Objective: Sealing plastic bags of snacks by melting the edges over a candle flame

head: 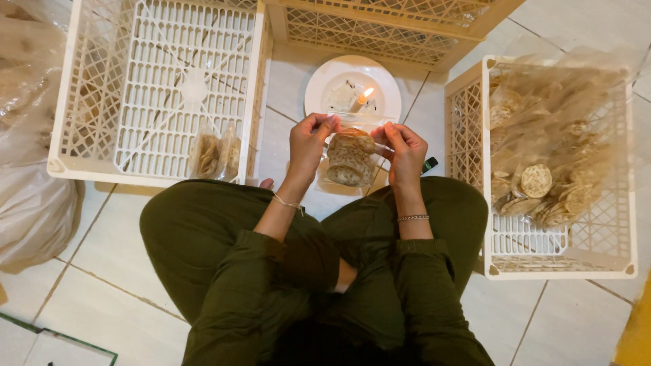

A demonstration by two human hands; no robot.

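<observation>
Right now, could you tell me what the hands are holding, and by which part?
Both hands, left and right, hold a clear bag of crackers by its open top edge, just before a lit candle.

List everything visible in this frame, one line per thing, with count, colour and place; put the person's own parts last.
bag of crackers: one, clear with tan discs, held in both hands near the flame
candle: one, lit, on the plate
plate: one, white, on the floor ahead
left crate: one, white, holds two small filled bags
right crate: one, white, holds loose crackers in plastic
far crate: one, cream, top edge
large plastic bag: one, translucent, far left
floor: white tiles
bracelets: one on each wrist
trousers: olive green
left hand: pinching the bag top
right hand: pinching the bag top
</observation>
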